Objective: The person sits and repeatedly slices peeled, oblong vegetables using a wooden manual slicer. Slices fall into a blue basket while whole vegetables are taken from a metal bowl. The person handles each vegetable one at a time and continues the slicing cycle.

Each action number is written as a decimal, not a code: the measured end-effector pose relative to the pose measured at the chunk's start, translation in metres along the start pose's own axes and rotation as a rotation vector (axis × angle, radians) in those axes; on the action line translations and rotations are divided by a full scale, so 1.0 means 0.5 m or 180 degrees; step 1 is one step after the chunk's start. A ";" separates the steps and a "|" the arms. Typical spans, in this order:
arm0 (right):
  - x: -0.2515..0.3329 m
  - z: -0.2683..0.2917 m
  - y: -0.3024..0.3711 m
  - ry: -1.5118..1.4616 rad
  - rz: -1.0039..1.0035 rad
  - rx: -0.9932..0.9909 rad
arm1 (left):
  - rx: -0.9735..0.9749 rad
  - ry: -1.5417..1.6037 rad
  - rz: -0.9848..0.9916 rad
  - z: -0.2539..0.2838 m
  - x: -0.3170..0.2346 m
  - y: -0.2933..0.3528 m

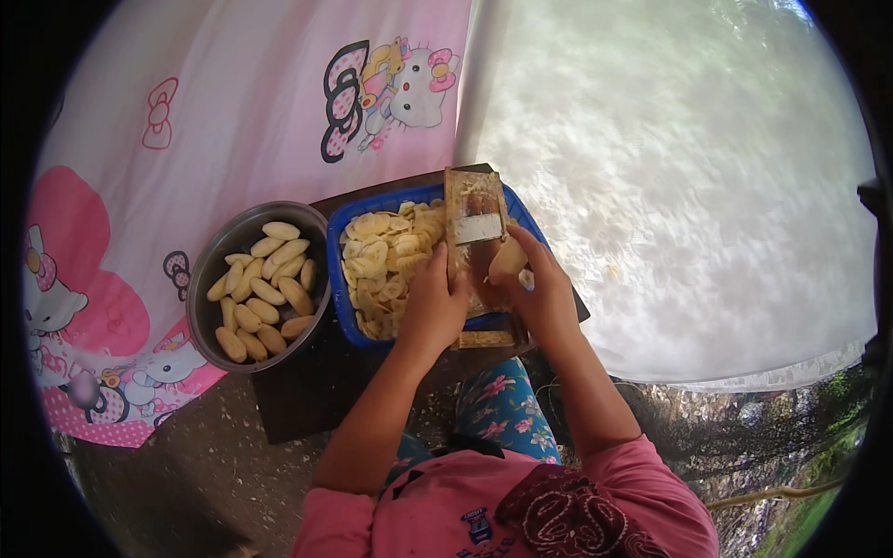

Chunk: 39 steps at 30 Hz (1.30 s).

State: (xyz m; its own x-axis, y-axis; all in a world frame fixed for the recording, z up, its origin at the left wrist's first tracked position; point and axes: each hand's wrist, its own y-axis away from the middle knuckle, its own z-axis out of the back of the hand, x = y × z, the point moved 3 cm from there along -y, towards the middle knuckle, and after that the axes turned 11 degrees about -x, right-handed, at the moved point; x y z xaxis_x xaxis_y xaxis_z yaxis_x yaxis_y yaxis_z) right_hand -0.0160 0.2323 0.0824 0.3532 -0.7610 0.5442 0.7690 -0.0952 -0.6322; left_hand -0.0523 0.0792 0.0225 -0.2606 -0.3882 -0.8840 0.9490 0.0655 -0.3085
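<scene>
A wooden slicer (473, 193) with a flat metal blade (477, 229) lies across a blue plastic basket (345, 314). My left hand (435, 299) grips the slicer's left edge, its fingers partly hidden. My right hand (547, 290) is closed around a peeled banana (508, 259), held at the slicer's right side just below the blade. Thin banana slices (381, 251) heap up in the basket, mostly left of the slicer. To the left, a round metal bowl (198, 323) holds several whole peeled bananas (267, 291).
Basket and bowl rest by a dark low table (302, 395) in front of my knees. A pink cartoon-print curtain (233, 102) hangs at the far left, and a white lace curtain (688, 186) at the right. Dark ground (195, 474) shows below.
</scene>
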 end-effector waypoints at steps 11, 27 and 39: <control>-0.035 -0.017 -0.086 0.0051 0.0003 0.0087 | 0.0045 0.0028 -0.0005 -0.003 -0.006 -0.012; -0.030 -0.004 -0.042 0.0230 0.0242 0.0192 | 0.0095 -0.0061 0.0128 0.002 -0.013 -0.009; -0.069 -0.066 -0.176 -0.0148 -0.0303 0.0170 | 0.0124 -0.0038 0.0211 0.003 -0.012 -0.010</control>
State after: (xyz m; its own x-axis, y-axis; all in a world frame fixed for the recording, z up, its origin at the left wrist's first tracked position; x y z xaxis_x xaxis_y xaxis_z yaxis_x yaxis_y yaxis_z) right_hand -0.1134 0.2455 0.1010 0.3005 -0.7194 0.6262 0.8271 -0.1304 -0.5468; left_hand -0.0550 0.0800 0.0299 -0.1951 -0.3953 -0.8976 0.9703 0.0556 -0.2354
